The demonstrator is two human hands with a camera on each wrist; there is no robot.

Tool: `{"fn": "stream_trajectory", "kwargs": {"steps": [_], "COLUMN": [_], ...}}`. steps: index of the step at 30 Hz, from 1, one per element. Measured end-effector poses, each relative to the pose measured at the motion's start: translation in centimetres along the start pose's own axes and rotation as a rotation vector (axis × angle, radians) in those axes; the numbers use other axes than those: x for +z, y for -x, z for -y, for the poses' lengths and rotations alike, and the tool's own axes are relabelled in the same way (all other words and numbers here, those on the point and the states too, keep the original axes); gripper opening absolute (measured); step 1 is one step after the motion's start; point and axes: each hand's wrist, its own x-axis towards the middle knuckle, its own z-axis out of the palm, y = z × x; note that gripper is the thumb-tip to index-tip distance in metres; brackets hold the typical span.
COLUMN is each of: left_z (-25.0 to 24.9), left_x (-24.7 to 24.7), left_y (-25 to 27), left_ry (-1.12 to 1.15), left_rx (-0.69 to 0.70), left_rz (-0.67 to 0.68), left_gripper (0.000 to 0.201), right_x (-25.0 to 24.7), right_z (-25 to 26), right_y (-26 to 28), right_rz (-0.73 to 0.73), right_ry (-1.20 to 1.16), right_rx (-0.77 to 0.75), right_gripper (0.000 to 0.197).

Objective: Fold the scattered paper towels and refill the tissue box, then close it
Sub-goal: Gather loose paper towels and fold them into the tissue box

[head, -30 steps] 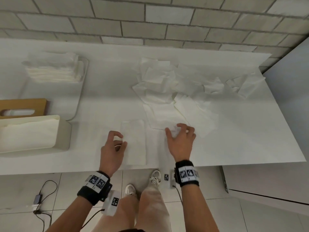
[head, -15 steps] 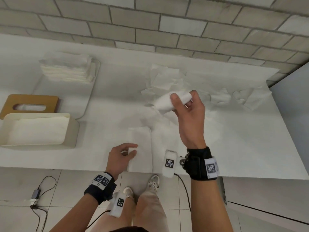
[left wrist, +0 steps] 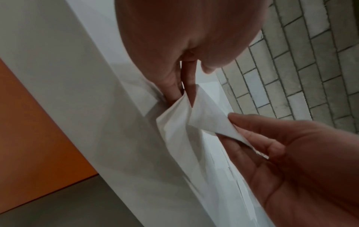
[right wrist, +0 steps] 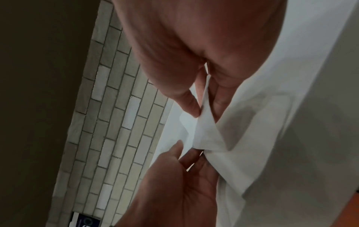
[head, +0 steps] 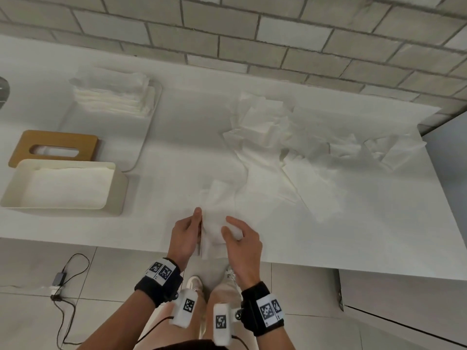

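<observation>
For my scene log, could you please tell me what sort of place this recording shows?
Probably a staged indoor work area, not a lived-in room: a plain white table against a grey brick wall, over a tiled floor with a trailing power adapter. What the room is for is not shown.

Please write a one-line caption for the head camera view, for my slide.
Left hand and right hand pinch one white paper towel at the white counter's near edge.

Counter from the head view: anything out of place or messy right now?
Only the expected mess: unfolded paper towels lie scattered and overlapping at the right. The tissue box stands open, its wooden lid lying behind it.
</observation>
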Motion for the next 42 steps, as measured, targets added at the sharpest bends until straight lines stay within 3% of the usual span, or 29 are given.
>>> {"fn": "stream_trajectory", "kwargs": {"steps": [6, 10, 12, 14, 16, 18, 20, 22, 24, 26, 31, 34, 39, 40, 42], "left_z": [-1.0, -0.9, -0.9, -0.8, -1.0, -1.2, -1.6, -1.6, -1.4, -1.4, -1.9, -1.9, -1.8, -1.9, -1.5], "left_x": [0.4, 0.2, -0.1, -0.6, -1.2, -1.5, -1.8, -2.1, -2.4, -2.7, -2.6, -2.7, -2.9, -3.0, -3.3], "left_y": [0.6, 0.2, 0.0, -0.3, -0.2, -0.2, -0.1, -0.2, -0.4, -0.5, 0.2, 0.3, 0.3, 0.3, 0.0], "left_ry": [-0.18, -0.293, -0.344, -0.344, -0.344, -0.348, -0.353, -0.34, -0.311, -0.295, -0.213, -0.229, -0.087, -0.037, 0.037], "left_rx": [0.134, 0.178, 0.169, 0.146, 0.133, 0.136, 0.135, 0.117, 0.099, 0.098, 0.21, 0.26, 0.124, 0.068, -0.012], "left_rz": [-0.042, -0.072, -0.11, -0.145, -0.138, -0.137, -0.158, -0.172, -0.174, -0.157, -0.07, -0.029, -0.035, -0.033, -0.025], "left_gripper": [0.057, 0.048, 0.05, 0.039, 0.016, 0.023, 0.021, 0.019, 0.019, 0.019, 0.049, 0.055, 0.022, 0.026, 0.051], "right_x": [-0.2, -1.5, -2.7, -4.0, -5.0, -5.5, -5.6, -5.4, -5.6, -6.5, -8.4, -7.1, -1.9, -1.0, 0.9], "right_z": [-0.1, 0.7, 1.8, 3.1, 4.1, 5.0, 6.2, 7.3, 7.9, 8.7, 12.6, 13.7, 10.5, 9.8, 8.2], "right_y": [1.0, 0.9, -0.7, -3.7, -7.6, -11.3, -13.6, -14.8, -15.1, -14.6, -9.4, -7.3, -9.1, -9.4, -10.0], "right_rz": [0.044, 0.193, 0.169, 0.095, 0.171, 0.345, 0.538, 0.656, 0.695, 0.699, 0.647, 0.616, 0.341, 0.307, 0.285], "right_ry": [0.026, 0.166, 0.437, 0.8, 1.069, 1.255, 1.367, 1.444, 1.389, 1.168, 0.549, 0.294, 0.308, 0.328, 0.393], "right_rx": [0.006, -0.001, -0.119, -0.313, -0.497, -0.636, -0.676, -0.681, -0.665, -0.618, -0.563, -0.503, -0.375, -0.319, -0.251], "right_gripper": [0.028, 0.029, 0.024, 0.036, 0.065, 0.076, 0.059, 0.027, 0.012, 0.012, 0.017, 0.008, 0.012, 0.014, 0.019]}}
